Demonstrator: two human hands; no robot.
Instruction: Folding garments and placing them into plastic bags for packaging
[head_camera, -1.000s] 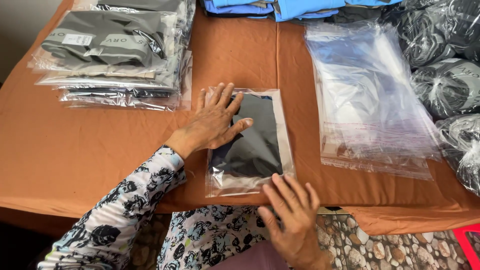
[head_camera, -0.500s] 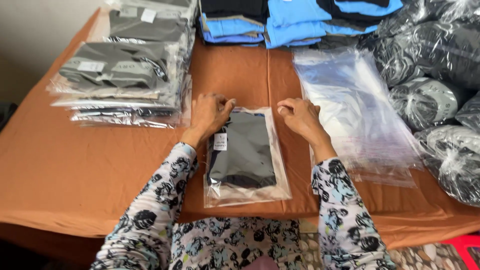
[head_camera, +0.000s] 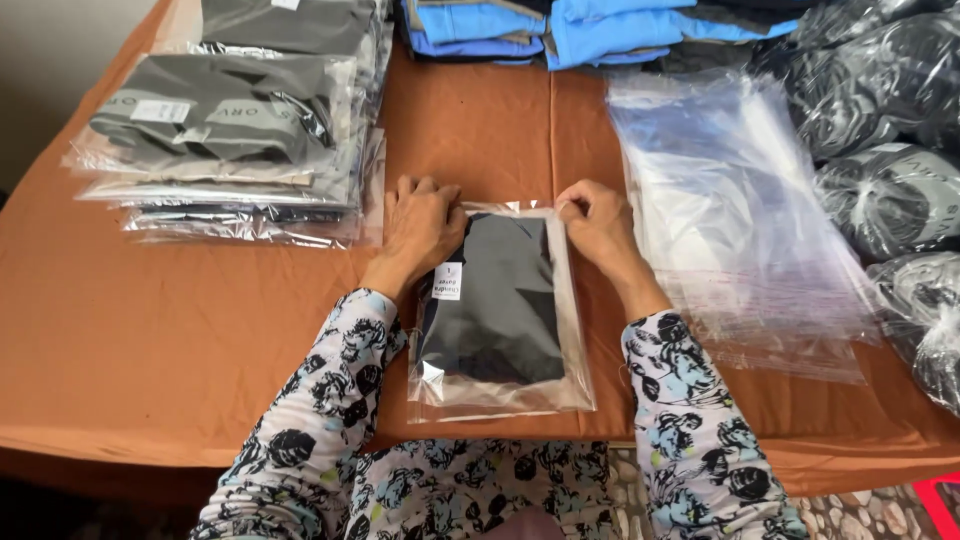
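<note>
A clear plastic bag with a folded dark garment inside lies flat on the orange table in front of me. A small white label sits on the garment's left side. My left hand rests on the bag's top left corner, fingers curled over the edge. At the top right corner, my right hand pinches the bag's flap between thumb and fingers. Both sleeves are floral.
A stack of bagged grey garments stands at the left. To the right lies a pile of empty clear bags. Folded blue clothes are at the back, and dark bagged bundles fill the far right.
My view has shifted back over the table. My right hand rose from the near edge to the bag's top right corner; my left hand slid from the garment's middle to the top left corner.
</note>
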